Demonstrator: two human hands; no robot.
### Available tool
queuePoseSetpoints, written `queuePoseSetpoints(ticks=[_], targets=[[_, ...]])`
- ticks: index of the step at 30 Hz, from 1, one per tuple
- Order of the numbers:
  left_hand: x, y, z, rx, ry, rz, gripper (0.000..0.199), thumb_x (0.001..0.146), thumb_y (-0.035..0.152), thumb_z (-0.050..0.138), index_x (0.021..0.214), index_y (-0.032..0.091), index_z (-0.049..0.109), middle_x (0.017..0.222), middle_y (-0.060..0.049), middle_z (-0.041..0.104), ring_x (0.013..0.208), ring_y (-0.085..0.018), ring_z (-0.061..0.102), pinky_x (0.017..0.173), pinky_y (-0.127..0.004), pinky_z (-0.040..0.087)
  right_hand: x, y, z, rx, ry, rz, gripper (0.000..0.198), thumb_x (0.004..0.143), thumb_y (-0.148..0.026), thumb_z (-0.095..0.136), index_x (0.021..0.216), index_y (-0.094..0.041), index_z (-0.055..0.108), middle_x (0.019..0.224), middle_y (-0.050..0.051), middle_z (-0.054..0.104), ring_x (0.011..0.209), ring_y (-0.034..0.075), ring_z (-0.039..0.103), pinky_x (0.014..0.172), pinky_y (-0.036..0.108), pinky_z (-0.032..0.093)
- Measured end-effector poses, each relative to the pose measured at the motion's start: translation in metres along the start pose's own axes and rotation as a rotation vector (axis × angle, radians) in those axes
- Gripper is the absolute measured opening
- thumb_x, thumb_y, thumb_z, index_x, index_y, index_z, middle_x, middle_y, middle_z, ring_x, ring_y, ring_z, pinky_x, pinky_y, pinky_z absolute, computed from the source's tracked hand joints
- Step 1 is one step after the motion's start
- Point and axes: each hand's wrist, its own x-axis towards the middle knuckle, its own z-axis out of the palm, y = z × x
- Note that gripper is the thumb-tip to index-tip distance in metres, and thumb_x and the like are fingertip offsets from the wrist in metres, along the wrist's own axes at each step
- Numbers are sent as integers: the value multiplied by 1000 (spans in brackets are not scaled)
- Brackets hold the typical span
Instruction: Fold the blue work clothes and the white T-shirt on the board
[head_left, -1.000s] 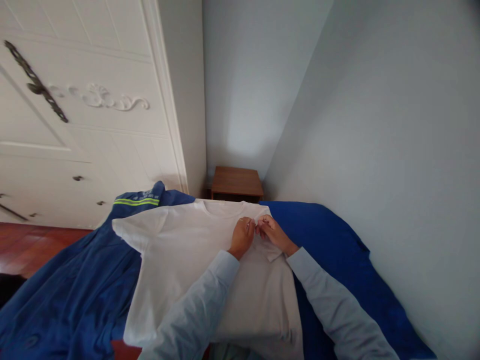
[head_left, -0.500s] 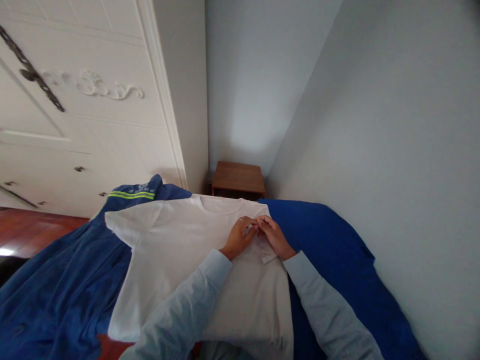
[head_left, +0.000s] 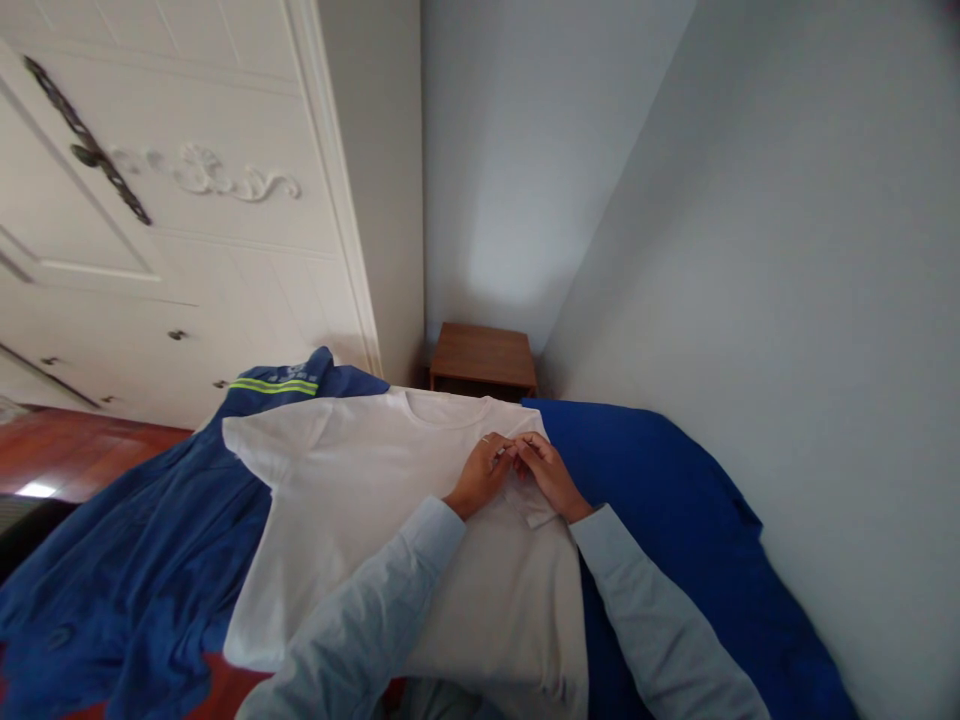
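Left hand [head_left: 480, 472] and right hand [head_left: 546, 470] meet fingertip to fingertip over the right shoulder area of the white T-shirt [head_left: 360, 500]. Both sets of fingers curled in, pinching cloth at the same spot; exact grip is too small to resolve. The shirt's right sleeve [head_left: 534, 508] is folded in over the body, lying just under and near-side of the right hand.

Around the hands: nothing blocks them. A ring shows on a left finger. Blue bedding [head_left: 675, 540] starts right at the shirt's right edge, touching it, and runs along the grey wall [head_left: 787, 350] on the right. Left of the shirt lies a blue jacket [head_left: 127, 560] with a yellow-green stripe [head_left: 274, 385] near its far end; the shirt's left sleeve overlaps it.

T-shirt position: spread flat, front up or back up I cannot tell, collar [head_left: 433, 403] at the far end, hem at the near end close to the person's body. The hands sit right of the collar, near the far right corner of the shirt. Left sleeve is out flat, well apart from both hands.

Arm pose: both forearms in light blue sleeves [head_left: 375, 620] come in from the near edge and converge forward, left one crossing diagonally over the shirt body, right one along the shirt's right edge. Wrists low, palms down, knuckles up.

Further out: small wooden nightstand [head_left: 486, 358] in the far corner beyond the collar, white panelled wardrobe [head_left: 187, 250] with dark metal handle far left, red-brown wooden floor [head_left: 75, 455] at left.
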Motion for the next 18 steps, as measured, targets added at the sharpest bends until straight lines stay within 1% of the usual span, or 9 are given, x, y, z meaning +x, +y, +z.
queuePoseSetpoints(ticks=[4,7,9,12,14,15,16,18], targets=[[0,-1,0,47,-4,-10,32,100,33,42,77,19,60,84,-5,63,85,-19,58,85,-35,46,-1,-2,0,-23,-13,-4,50,84,-73,63,86,-22,60,70,0,58,61,17,53,58,31,45],[-1,0,-1,100,8,-25,29,98,29,44,76,19,61,84,-6,65,86,-20,59,87,-35,47,-2,-5,-2,-33,-50,4,50,84,-71,63,88,-21,63,72,1,60,63,18,54,61,32,46],[-2,3,-2,141,35,-48,26,96,26,46,78,19,63,85,-6,67,87,-20,60,88,-35,48,-3,-6,-4,-44,-72,15,50,85,-71,63,89,-20,64,74,2,61,65,18,55,63,32,47],[-3,7,-10,197,91,-107,25,97,26,47,88,18,68,92,-7,71,91,-19,64,85,-31,51,-5,-4,-9,-57,-78,22,51,85,-70,64,91,-19,66,75,2,63,67,18,56,66,32,46],[-2,10,-23,239,126,-161,28,99,26,44,93,18,70,97,-7,74,93,-18,67,81,-28,53,-5,0,-12,-53,-69,22,51,85,-69,64,93,-18,67,75,2,63,68,18,56,68,32,45],[-1,11,-33,266,140,-191,30,100,25,42,94,17,71,99,-8,75,94,-18,68,79,-27,54,-5,2,-13,-48,-65,21,52,85,-69,64,95,-18,68,76,2,63,68,18,56,68,33,45],[0,12,-46,300,151,-221,30,100,24,42,94,17,71,101,-8,75,96,-18,69,79,-26,54,-4,4,-13,-41,-61,21,52,85,-69,64,95,-17,68,76,2,64,67,18,56,69,33,44],[2,13,-81,389,160,-286,28,99,23,44,94,18,72,103,-7,76,98,-18,70,84,-26,54,-4,6,-13,-28,-58,24,54,84,-69,65,95,-17,69,76,3,64,66,18,55,68,33,44]])
